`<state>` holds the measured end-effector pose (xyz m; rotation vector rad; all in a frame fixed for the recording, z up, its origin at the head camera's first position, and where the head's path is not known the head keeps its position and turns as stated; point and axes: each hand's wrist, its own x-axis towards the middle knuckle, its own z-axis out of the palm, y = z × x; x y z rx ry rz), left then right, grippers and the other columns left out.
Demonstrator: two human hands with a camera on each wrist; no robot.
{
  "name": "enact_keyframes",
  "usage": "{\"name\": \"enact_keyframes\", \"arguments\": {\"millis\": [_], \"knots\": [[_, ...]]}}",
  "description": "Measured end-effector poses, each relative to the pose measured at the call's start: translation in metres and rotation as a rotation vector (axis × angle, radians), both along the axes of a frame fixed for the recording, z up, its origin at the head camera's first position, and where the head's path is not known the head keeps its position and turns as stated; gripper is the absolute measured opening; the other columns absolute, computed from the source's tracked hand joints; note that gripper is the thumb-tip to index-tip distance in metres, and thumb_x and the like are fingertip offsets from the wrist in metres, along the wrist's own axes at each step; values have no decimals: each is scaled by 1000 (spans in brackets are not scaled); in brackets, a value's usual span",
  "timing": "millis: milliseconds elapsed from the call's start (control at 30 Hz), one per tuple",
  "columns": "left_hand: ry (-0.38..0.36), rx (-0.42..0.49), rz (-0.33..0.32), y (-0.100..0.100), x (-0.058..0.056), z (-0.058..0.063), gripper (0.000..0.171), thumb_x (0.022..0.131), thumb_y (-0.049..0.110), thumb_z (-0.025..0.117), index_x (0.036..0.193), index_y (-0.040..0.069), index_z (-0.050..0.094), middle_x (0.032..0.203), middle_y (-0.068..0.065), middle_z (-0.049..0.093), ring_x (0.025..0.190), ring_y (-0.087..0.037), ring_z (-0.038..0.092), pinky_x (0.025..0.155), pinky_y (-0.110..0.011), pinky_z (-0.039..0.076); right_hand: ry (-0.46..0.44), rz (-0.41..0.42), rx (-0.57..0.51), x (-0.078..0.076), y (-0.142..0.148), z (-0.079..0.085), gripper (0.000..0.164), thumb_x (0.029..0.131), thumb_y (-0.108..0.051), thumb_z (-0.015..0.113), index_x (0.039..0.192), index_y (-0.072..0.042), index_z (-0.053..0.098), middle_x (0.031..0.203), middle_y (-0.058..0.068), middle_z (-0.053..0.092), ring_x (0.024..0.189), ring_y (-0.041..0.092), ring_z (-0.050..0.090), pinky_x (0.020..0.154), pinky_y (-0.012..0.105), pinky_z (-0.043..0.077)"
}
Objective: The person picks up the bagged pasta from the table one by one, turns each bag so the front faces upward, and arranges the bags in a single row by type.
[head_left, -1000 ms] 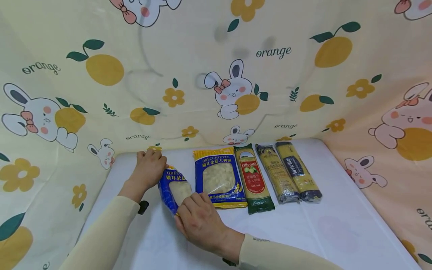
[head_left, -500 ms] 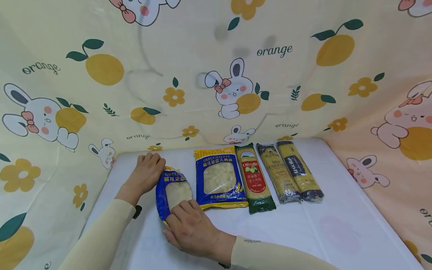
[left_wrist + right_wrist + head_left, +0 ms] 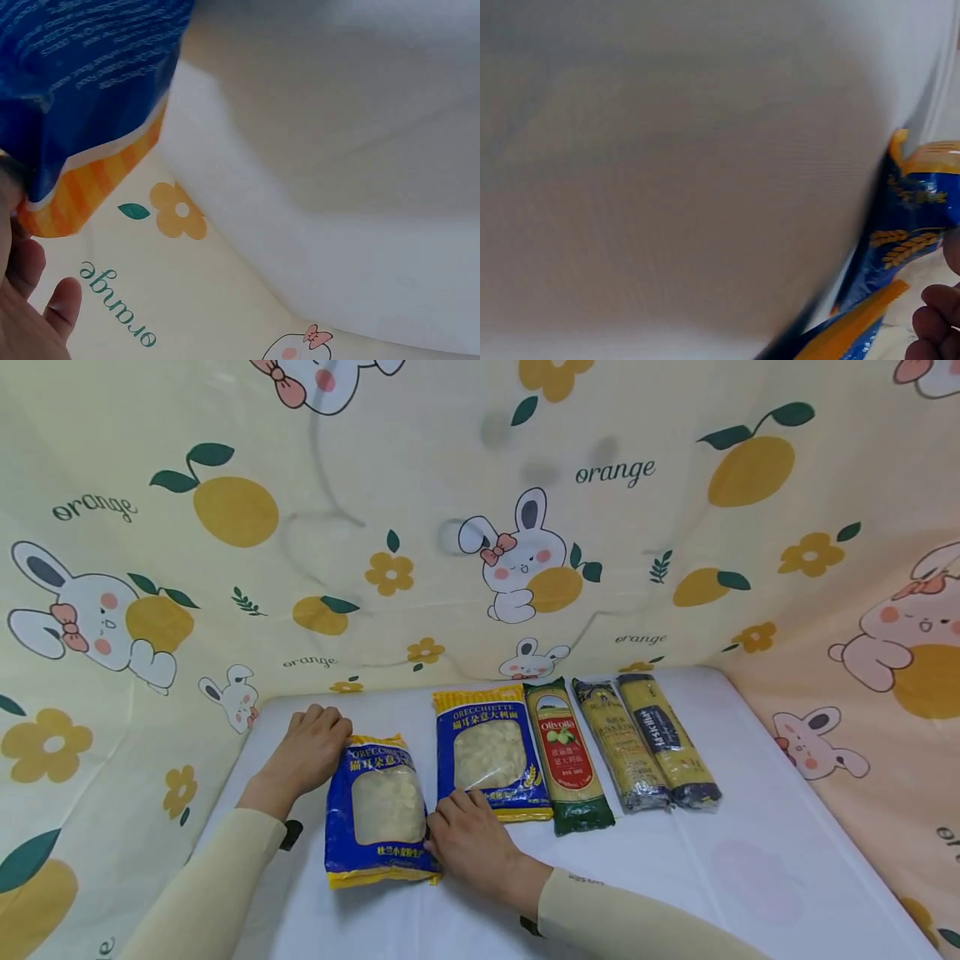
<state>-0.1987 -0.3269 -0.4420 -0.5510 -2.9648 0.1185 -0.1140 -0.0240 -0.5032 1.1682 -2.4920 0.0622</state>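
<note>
A blue and yellow bag of orecchiette (image 3: 390,806) is held tilted over the white table, its clear window facing up. My left hand (image 3: 315,747) pinches its upper left corner; in the left wrist view the bag's printed blue back (image 3: 97,82) and striped yellow end (image 3: 105,184) show beside the fingers. My right hand (image 3: 476,843) grips its right edge near the lower corner, with the thumb side at the edge and curled fingers (image 3: 934,322) in the right wrist view. A second orecchiette bag (image 3: 491,756) lies flat just beyond my right hand, partly covered by it.
Right of the flat bag lie a green and red Olivoila spaghetti pack (image 3: 566,756) and two long yellow pasta packs, one dull gold (image 3: 618,743) and one with a dark label (image 3: 667,739). A patterned cloth (image 3: 420,527) hangs behind the white table (image 3: 637,877).
The bag has flattened out from a bent shape and swung toward the near left. My left hand has moved slightly left; my right hand went left, then back right, to the bag's right edge.
</note>
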Motion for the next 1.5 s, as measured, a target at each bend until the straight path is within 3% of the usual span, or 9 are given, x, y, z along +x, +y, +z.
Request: {"name": "enact_keyframes", "arguments": {"millis": [267,433,800,1067,1233,1500], "knots": [[-3,-18,19,-3,0,1,11,103,20,68,104,9,69,101,-7,61,100,-31,48,93,-53,43,-21,38,67,-7,-2,-5,46,101,-63,56,99,-20,71,98,-7,63,93,15,51,85,34,42],[-26,-25,28,-3,2,2,11,103,20,68,104,9,70,101,-7,62,101,-31,48,92,-52,43,20,103,70,-11,-9,-5,46,97,-67,58,95,-23,69,96,-9,63,92,14,52,86,34,40],[-72,-37,46,2,2,4,12,104,23,66,106,12,71,103,-6,62,104,-32,49,96,-55,43,41,183,98,-19,-29,-11,32,103,-56,59,97,-26,68,95,-14,64,96,10,55,90,31,43],[-84,-12,48,1,3,5,12,104,23,67,106,13,70,105,-6,63,106,-32,49,94,-54,43,73,193,84,-19,-31,-14,22,106,-45,62,97,-26,69,95,-14,65,95,10,56,87,30,41],[-64,-11,53,2,5,6,11,105,21,65,106,11,69,104,-6,62,107,-33,50,95,-57,41,72,188,66,-19,-30,-14,14,105,-35,64,97,-25,70,98,-13,67,97,10,58,87,30,42],[2,-4,79,1,0,3,13,108,19,60,108,8,68,105,-11,62,109,-37,52,97,-62,40,75,172,13,-23,-26,-5,16,103,-33,69,89,-24,70,91,-12,65,91,11,56,85,30,42]]}}
